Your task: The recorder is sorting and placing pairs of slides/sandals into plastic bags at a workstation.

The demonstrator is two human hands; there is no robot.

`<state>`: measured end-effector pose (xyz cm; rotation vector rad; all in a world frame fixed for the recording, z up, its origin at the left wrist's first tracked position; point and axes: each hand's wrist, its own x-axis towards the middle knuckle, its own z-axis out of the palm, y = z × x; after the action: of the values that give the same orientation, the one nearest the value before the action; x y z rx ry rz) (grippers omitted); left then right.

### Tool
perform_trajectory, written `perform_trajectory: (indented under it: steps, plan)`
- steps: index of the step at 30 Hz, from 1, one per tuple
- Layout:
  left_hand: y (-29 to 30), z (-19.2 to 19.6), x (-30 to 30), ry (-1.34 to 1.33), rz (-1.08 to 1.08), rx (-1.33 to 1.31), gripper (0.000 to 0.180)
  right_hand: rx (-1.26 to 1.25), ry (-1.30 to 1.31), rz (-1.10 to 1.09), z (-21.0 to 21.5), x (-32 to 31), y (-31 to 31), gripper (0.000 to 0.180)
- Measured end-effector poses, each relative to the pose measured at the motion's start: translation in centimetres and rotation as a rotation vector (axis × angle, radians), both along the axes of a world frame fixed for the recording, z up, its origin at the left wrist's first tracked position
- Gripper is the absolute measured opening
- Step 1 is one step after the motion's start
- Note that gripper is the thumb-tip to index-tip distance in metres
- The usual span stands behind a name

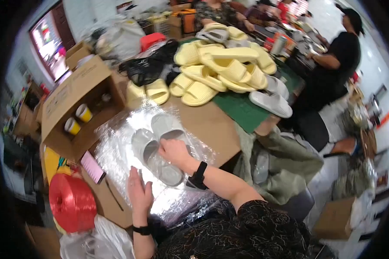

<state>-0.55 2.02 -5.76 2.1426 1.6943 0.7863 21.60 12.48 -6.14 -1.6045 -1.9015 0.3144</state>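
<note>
A pair of light grey slippers lies side by side on clear plastic bags (110, 149) spread over the cardboard-topped table. The left grey slipper (143, 141) has its heel toward me, and the right grey slipper (165, 124) is partly covered by my arm. My right hand (175, 152), a black band on its wrist, is closed at the pair with curled fingers; the fingertips are partly hidden against the slippers. Left of the slippers, my left hand (140, 192) rests near the plastic with fingers stretched out, holding nothing.
Yellow slippers (231, 64) and a few grey ones are heaped at the far side on a green mat (237, 110). An open carton (80, 82) holds yellow-white cups. Red twine (72, 202) and a pink phone (93, 166) sit left. A person in black (341, 54) stands right.
</note>
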Motion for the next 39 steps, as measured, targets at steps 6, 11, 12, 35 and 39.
perform_trajectory:
  steps: [6, 11, 12, 35, 39]
  plan:
    - [0.5, 0.6, 0.9, 0.079, -0.056, 0.001, 0.058, -0.067, 0.203, -0.088, 1.0, 8.5, -4.6, 0.023]
    - [0.6, 0.0, 0.7, 0.102, -0.086, 0.064, 0.057, 0.007, 0.546, -0.312, 2.9, 15.4, -11.9, 0.013]
    - [0.7, -0.1, 0.7, 0.102, -0.099, 0.066, 0.057, 0.028, 0.606, -0.387, 1.7, 17.3, -13.1, 0.009]
    - [0.8, 0.0, 0.7, 0.077, -0.103, 0.052, 0.054, 0.152, 1.087, -1.09, -15.0, 35.4, -20.7, 0.028]
    - [0.6, 0.2, 0.5, 0.071, -0.067, 0.046, 0.055, 0.445, 0.8, -0.897, -9.5, 35.2, -15.7, 0.025]
